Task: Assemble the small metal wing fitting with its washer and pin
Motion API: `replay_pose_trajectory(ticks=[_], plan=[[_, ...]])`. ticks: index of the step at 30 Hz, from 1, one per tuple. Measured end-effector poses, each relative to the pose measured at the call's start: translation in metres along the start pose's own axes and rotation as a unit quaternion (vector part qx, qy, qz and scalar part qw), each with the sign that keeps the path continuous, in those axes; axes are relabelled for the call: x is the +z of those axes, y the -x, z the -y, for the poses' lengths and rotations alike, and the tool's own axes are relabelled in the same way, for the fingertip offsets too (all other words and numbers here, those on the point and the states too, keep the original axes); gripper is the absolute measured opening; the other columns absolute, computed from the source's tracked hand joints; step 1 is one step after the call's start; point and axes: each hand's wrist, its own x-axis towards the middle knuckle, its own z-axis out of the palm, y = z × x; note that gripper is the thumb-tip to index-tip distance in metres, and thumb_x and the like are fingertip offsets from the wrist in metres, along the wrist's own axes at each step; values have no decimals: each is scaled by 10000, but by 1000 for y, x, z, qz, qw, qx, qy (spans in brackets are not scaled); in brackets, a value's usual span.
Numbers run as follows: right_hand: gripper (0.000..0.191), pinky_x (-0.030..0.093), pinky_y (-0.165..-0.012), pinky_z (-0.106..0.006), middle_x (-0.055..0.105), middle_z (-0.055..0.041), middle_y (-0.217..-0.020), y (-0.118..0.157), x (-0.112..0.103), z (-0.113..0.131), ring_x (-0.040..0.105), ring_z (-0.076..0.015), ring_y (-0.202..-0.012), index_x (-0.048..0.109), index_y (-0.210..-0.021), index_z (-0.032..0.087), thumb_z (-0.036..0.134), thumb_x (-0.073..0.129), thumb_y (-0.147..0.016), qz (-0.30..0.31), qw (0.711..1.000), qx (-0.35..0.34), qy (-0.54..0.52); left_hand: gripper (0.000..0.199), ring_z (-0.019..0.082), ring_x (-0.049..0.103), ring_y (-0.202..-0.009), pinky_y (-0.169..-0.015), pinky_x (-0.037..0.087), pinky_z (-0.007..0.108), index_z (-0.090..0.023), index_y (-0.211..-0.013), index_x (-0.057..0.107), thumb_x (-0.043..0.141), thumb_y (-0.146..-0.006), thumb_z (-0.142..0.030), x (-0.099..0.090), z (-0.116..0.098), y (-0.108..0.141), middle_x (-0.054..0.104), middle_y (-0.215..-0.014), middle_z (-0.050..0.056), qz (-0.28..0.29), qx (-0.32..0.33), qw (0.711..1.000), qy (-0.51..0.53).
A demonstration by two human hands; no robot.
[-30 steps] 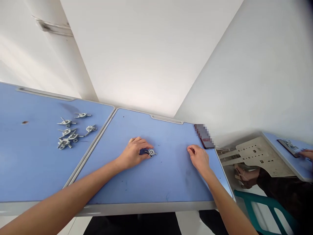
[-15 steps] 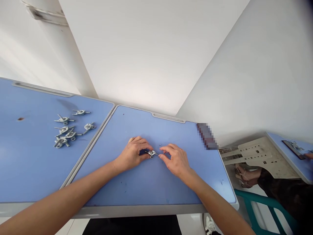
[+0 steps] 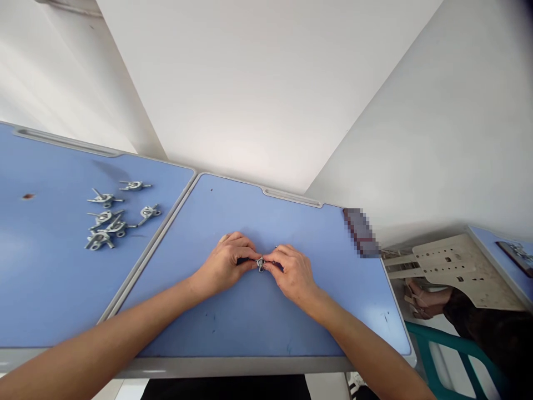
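A small silvery metal part is held just above the blue desk, between the fingertips of both hands. My left hand pinches its left side with thumb and fingers. From the right, my right hand has thumb and index finger closed on the other side of the same part. The fingertips cover some of it, so its finer details are hidden.
Several similar metal parts lie in a loose group on the left desk. A pixelated dark object rests at the right desk's far right corner. Beyond are a beige chair and a seated person's feet.
My right hand's thumb and index finger, apart from the metal part before, have closed on it. The part has turned a little. The camera view has shifted slightly.
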Motion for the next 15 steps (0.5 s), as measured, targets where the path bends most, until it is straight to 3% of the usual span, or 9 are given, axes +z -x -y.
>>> replay_pose_trajectory(ticks=[7, 15], plan=[[87, 435, -682, -257, 698, 28, -837, -1, 6, -3, 631, -141, -791, 752, -891, 260, 187, 747, -843, -8, 999, 32, -27, 136, 201, 554, -900, -836, 379, 365, -304, -888, 770, 638, -894, -271, 3, -5, -1, 689, -874, 13, -15, -29, 999, -7], [75, 454, -736, -259, 696, 19, -853, 3, 6, -8, 621, -157, -834, 747, -929, 280, 235, 717, -877, -25, 998, 19, -50, 91, 196, 542, -891, -835, 348, 366, -299, -841, 766, 682, -866, -322, -5, -3, -1, 695, -867, -1, -24, -24, 998, -46]])
